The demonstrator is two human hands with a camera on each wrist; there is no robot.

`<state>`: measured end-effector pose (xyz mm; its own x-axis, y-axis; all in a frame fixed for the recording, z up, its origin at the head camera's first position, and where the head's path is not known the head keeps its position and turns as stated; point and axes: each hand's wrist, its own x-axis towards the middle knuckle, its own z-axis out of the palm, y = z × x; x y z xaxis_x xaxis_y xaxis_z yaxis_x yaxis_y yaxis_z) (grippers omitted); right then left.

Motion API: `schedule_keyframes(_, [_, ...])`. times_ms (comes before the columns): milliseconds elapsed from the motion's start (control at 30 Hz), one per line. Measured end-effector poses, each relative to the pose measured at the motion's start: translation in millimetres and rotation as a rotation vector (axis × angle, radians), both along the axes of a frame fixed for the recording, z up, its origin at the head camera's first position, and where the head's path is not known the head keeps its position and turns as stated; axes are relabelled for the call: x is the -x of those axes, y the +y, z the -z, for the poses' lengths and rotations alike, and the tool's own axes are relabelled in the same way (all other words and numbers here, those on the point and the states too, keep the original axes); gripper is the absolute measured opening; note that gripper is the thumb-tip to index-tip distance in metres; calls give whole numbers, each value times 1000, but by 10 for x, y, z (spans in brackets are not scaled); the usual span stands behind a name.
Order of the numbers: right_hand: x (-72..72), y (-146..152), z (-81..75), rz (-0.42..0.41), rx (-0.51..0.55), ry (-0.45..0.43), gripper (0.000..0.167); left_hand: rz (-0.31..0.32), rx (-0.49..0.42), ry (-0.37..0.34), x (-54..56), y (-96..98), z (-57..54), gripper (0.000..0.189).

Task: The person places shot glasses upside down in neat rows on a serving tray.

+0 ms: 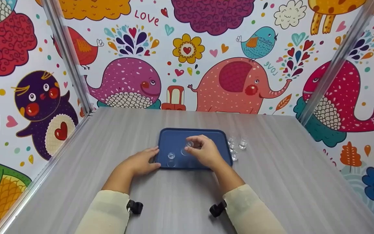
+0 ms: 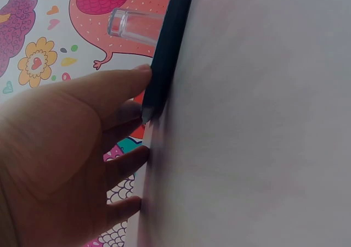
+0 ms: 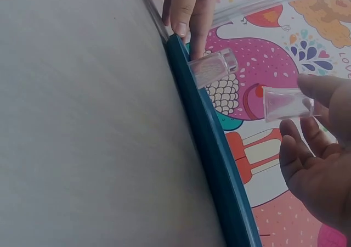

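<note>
A blue tray [image 1: 203, 162] lies on the table. My left hand [image 1: 141, 161] rests at its left side, the thumb at the near corner and fairly straight fingers along the edge. Over the middle of the tray, my right hand [image 1: 205, 151] pinches a small clear shot glass [image 3: 288, 104] between thumb and fingertips. Its wider end points down at the tray, and a gap shows beneath it in the right wrist view. Another shot glass [image 1: 171, 156] stands on the tray near the left hand, its thick end uppermost in the left wrist view.
Several more shot glasses [image 1: 243, 144] stand on the grey table [image 1: 271, 182] just beyond the tray's right edge. Patterned wall panels [image 1: 187, 74] with metal corner posts [image 1: 71, 61] enclose the table at the back and sides.
</note>
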<state>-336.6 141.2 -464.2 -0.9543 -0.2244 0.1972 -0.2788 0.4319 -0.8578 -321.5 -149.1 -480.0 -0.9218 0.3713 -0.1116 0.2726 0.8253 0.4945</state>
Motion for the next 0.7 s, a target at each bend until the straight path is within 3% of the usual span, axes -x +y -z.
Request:
schedule_keyframes(500, [-51, -113, 156, -115, -163, -104, 32, -9, 24, -7, -9, 8, -31, 71])
schedule_keyframes(700, [-43, -137, 178, -148, -193, -86, 30, -20, 25, -21, -9, 12, -19, 71])
